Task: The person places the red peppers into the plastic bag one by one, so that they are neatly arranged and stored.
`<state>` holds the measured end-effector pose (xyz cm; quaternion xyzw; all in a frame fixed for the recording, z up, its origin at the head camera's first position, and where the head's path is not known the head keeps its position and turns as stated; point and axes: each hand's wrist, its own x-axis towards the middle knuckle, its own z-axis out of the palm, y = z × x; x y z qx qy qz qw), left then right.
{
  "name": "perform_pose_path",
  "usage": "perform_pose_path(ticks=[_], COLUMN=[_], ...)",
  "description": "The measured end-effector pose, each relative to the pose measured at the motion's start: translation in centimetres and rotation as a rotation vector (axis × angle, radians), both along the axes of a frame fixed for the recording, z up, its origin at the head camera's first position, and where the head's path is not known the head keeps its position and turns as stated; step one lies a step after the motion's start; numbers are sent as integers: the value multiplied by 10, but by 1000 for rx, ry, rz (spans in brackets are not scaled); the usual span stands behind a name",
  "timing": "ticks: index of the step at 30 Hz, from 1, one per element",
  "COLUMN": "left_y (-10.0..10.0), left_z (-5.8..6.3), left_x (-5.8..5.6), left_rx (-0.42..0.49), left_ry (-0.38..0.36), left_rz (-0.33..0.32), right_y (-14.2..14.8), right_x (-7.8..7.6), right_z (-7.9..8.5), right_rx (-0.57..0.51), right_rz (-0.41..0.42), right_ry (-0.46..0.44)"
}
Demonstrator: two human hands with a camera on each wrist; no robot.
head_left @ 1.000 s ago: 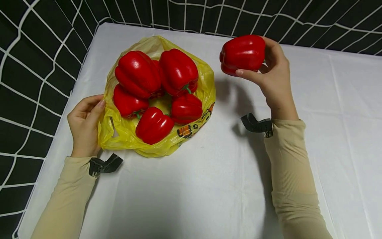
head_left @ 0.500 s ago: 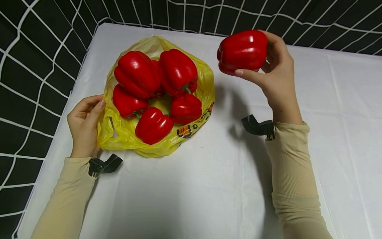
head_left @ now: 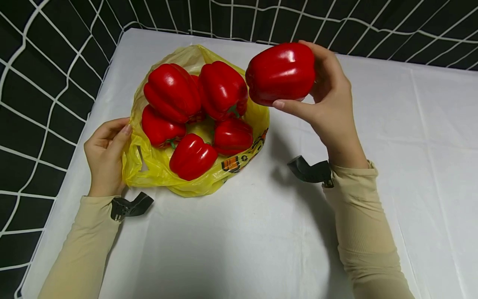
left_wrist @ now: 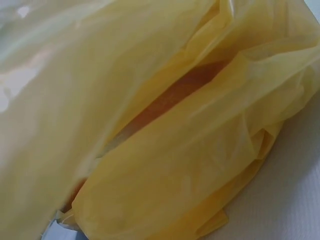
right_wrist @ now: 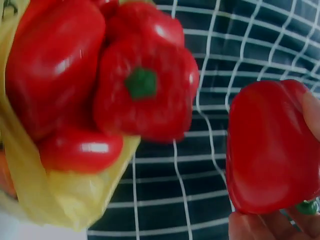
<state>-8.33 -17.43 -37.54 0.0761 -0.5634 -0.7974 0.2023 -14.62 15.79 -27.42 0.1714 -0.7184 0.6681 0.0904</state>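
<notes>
My right hand [head_left: 332, 99] grips a red bell pepper [head_left: 281, 74] lying sideways between thumb and fingers. It is held up in the air, just right of the open bag's far rim. In the right wrist view that same pepper [right_wrist: 272, 147] shows with a bit of green stem by the fingers. At the left, my left hand [head_left: 108, 155] pinches the edge of a yellow plastic bag [head_left: 149, 174] between thumb and fingers. Several red bell peppers [head_left: 193, 157] lie inside the bag. Yellow film [left_wrist: 165, 185] fills most of the left wrist view and hides the fingers there.
A white cloth [head_left: 224, 241] covers the table. White netting [head_left: 48, 116] over a dark backdrop stands along the left and far edges. A black wrist camera mount [head_left: 310, 169] juts from the right sleeve, and another mount [head_left: 132, 204] from the left one.
The right hand first lifts the pepper slightly, then carries it left toward the bag, and it now looks larger. The left hand and the bag stay where they were.
</notes>
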Motion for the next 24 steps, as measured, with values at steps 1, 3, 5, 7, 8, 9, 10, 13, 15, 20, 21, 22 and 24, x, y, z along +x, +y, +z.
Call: perform_pose_path(ticks=[1, 3, 5, 7, 8, 9, 10, 13, 15, 20, 21, 22, 24], left_y=[0, -1, -1, -1, 0, 0, 0, 1, 2, 2, 2, 1, 0], left_z=[0, 0, 0, -1, -1, -1, -1, -2, -3, -3, -2, -2, -1], left_x=[0, 0, 0, 0, 0, 0, 0, 1, 1, 0, 0, -1, -2], left_rx=[1, -1, -10, -6, -16, -17, -26, -53, -77, -61, -44, -27, -7], left_ry=[3, 9, 18, 26, 26, 25, 21, 2, -10, -4, 4, 11, 25], left_rz=[-2, -4, -9, -20, -22, -25, -27, -24, -20, -24, -28, -32, -36], right_y=[-3, -9, -15, -21, -24, -27, -31, -43, -51, -72, -76, -79, -86], right_x=[1, 4, 8, 12, 14, 17, 20, 28, 33, 42, 43, 44, 44], right_z=[-1, -2, -2, -3, -4, -5, -6, -12, -17, -32, -35, -38, -42], right_rx=[9, 23, 39, 58, 57, 64, 70, 113, 150, 213, 228, 253, 297], right_rz=[20, 55, 85, 114, 123, 135, 146, 183, 206, 236, 237, 234, 226], right_ry=[23, 61, 89, 113, 103, 104, 100, 121, 152, 129, 123, 126, 147])
